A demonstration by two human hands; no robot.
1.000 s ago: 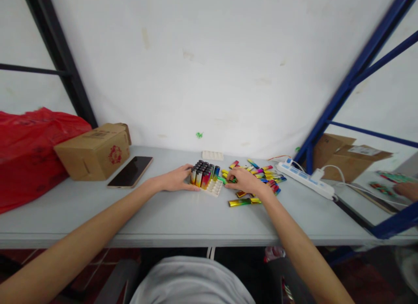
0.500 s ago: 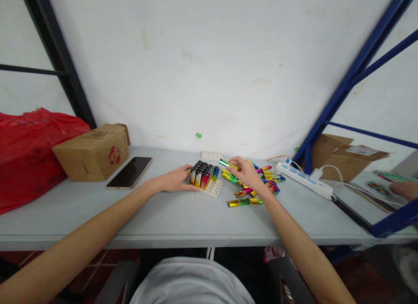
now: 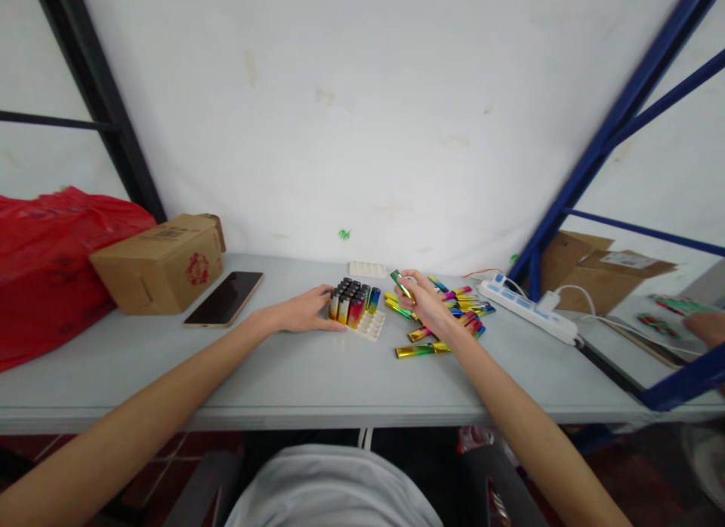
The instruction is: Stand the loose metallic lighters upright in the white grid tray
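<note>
A white slotted tray (image 3: 372, 328) holds a block of upright lighters (image 3: 343, 309), shiny and multicoloured with black tops. Several slots at its right and front show no lighter. My left hand (image 3: 309, 311) grips the tray's left side, thumb along the front corner and fingers behind. Up from the table, right of the tray, my right hand (image 3: 424, 297) pinches a shiny green lighter (image 3: 399, 283), which is tilted. Under and beyond that hand lies a loose pile of metallic coloured lighters (image 3: 422, 350), partly hidden by the hand and wrist.
A second white tray (image 3: 368, 269) lies by the wall. To the left are a phone (image 3: 225, 299), a cardboard box (image 3: 164, 266) and a red bag (image 3: 62, 270). On the right, a power strip (image 3: 526, 312) lies before a blue frame (image 3: 600, 149); another person's hand (image 3: 708, 328) is beyond it.
The green lighter in my right hand has turned from nearly level to a steeper tilt, and the fingers have closed further around it. My left hand and the tray have not moved.
</note>
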